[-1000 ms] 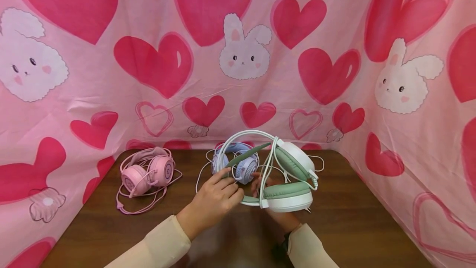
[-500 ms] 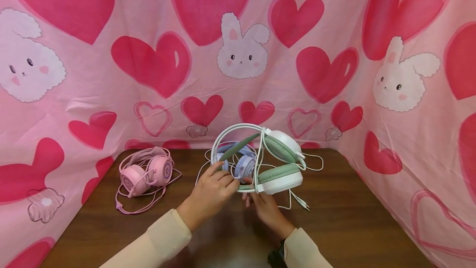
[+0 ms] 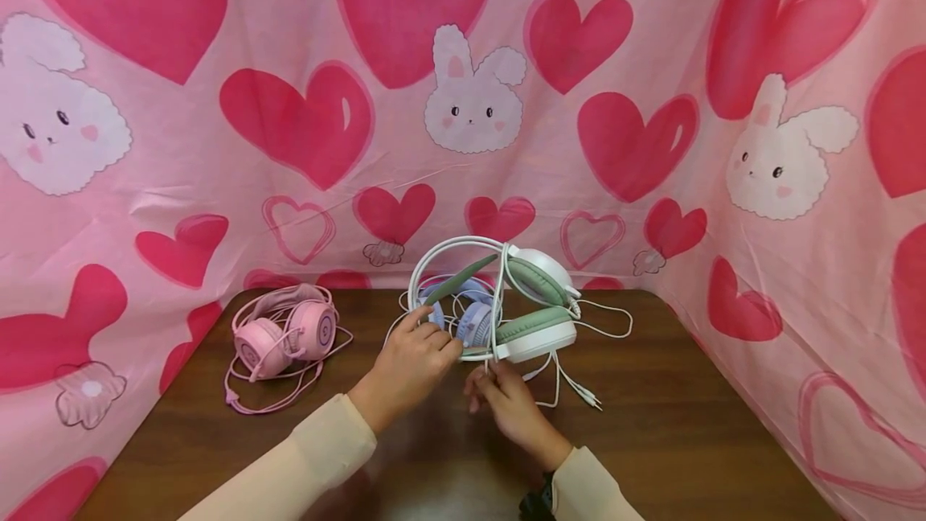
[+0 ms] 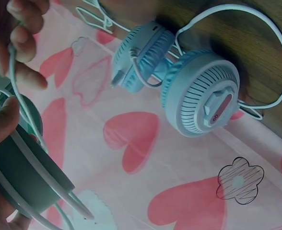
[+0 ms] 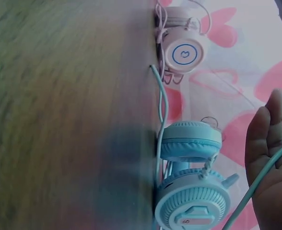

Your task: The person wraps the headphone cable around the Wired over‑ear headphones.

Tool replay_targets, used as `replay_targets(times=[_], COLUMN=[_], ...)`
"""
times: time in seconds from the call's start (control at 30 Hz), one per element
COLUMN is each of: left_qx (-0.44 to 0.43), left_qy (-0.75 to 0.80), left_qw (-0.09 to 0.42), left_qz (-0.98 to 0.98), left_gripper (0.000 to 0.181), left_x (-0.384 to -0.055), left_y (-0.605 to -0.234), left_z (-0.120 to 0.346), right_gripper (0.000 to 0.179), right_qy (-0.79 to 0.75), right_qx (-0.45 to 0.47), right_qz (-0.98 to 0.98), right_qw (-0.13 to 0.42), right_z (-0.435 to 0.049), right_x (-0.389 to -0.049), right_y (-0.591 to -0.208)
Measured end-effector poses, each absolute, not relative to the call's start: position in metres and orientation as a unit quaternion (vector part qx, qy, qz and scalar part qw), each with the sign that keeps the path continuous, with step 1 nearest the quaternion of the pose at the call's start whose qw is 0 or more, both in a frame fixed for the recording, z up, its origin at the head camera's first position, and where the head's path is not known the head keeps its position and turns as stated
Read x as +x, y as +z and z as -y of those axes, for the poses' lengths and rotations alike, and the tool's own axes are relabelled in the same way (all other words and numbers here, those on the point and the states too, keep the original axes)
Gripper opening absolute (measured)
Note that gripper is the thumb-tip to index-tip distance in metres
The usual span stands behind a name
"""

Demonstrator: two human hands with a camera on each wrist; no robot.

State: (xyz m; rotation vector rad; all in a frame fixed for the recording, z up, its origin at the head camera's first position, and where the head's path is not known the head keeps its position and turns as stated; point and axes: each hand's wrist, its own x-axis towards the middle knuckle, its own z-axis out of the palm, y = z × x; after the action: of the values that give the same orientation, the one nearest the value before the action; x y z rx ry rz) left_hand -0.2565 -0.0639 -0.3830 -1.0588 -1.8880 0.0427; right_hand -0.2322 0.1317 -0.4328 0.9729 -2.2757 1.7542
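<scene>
My left hand (image 3: pixel 415 360) grips the headband of the white headphones with green pads (image 3: pixel 538 338), holding them tilted above the table. Their white cable (image 3: pixel 495 296) is looped around the headband and ear cups. Just below the band, my right hand (image 3: pixel 515 412) has curled fingers and pinches a strand of that cable; in the right wrist view the cable (image 5: pixel 258 181) crosses the palm. Cable ends with plugs (image 3: pixel 589 398) dangle to the right. Behind the held pair, partly hidden, are lavender headphones (image 3: pixel 474 325), which look blue in the left wrist view.
Pink headphones (image 3: pixel 316 331) with their cable lie at the left of the dark wooden table (image 3: pixel 687 424). A pink cloth (image 3: pixel 470 175) printed with hearts and rabbits hangs behind and on both sides.
The white-and-green headphones have shifted up and left with my left hand. My right hand has come out from behind them to below the band, drawing cable. Plug ends now hang lower.
</scene>
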Motion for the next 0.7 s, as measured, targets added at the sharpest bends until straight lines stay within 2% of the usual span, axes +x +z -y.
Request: replay_targets(times=[0.23, 0.33, 0.4, 0.57, 0.7], left_qx=[-0.426, -0.421, -0.416, -0.416, -0.419], left_qy=[0.025, 0.028, 0.027, 0.024, 0.028], left_qw=[0.464, 0.462, 0.458, 0.461, 0.461], left_qz=[0.776, 0.78, 0.785, 0.783, 0.782], left_gripper=[0.035, 0.031, 0.025, 0.011, 0.008], left_x=[-0.26, -0.262, -0.263, -0.267, -0.269], left_y=[-0.388, -0.389, -0.389, -0.388, -0.386], left_z=[0.064, 0.065, 0.065, 0.067, 0.068], right_gripper=[0.022, 0.027, 0.033, 0.035, 0.038], right_qy=[0.585, 0.589, 0.588, 0.588, 0.589], right_qx=[0.297, 0.304, 0.312, 0.313, 0.308], right_qz=[0.755, 0.748, 0.745, 0.745, 0.745], right_qw=[0.0, -0.025, -0.035, -0.044, -0.059], right_z=[-0.132, -0.133, -0.133, -0.135, -0.136], right_x=[-0.226, -0.229, -0.232, -0.234, -0.233], right_y=[-0.428, -0.438, -0.445, -0.452, -0.451])
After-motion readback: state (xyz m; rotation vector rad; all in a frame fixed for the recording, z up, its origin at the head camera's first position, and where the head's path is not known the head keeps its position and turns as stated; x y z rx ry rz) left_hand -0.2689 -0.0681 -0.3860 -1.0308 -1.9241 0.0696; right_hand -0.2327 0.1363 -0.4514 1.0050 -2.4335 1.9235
